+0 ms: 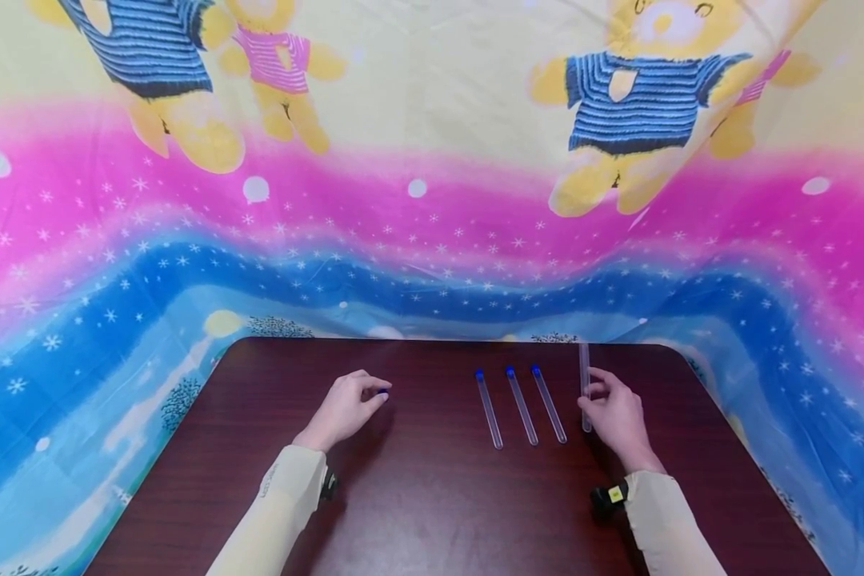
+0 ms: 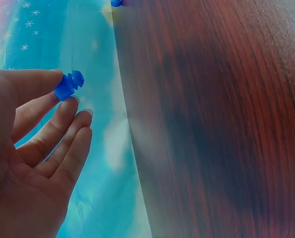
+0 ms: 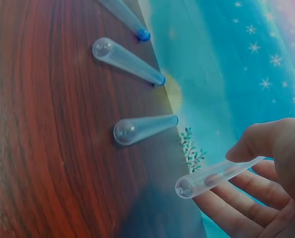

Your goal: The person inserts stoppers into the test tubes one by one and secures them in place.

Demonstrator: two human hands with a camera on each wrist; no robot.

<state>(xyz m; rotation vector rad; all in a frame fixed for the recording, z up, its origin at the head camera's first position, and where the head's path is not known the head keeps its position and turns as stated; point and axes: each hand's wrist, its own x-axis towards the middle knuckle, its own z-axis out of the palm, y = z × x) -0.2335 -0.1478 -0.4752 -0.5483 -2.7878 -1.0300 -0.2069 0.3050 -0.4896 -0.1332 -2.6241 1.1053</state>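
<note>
Between thumb and fingertips, my left hand (image 1: 347,406) pinches a small blue stopper (image 2: 68,85), its ridged plug pointing away from the hand in the left wrist view. On the right, my right hand (image 1: 617,412) holds a clear test tube (image 1: 586,388) by its side. The tube's rounded end (image 3: 185,187) points toward the body, and no blue shows at its far end in the head view. Three test tubes with blue stoppers lie side by side left of that hand: a left one (image 1: 490,412), a middle one (image 1: 523,410) and a right one (image 1: 550,408).
Both hands are over a dark reddish wooden table (image 1: 418,496) with rounded far corners. A patterned cloth (image 1: 418,232) with bears and snowflakes hangs behind it and along its sides. Each wrist wears a small black camera, such as the right wrist camera (image 1: 605,500).
</note>
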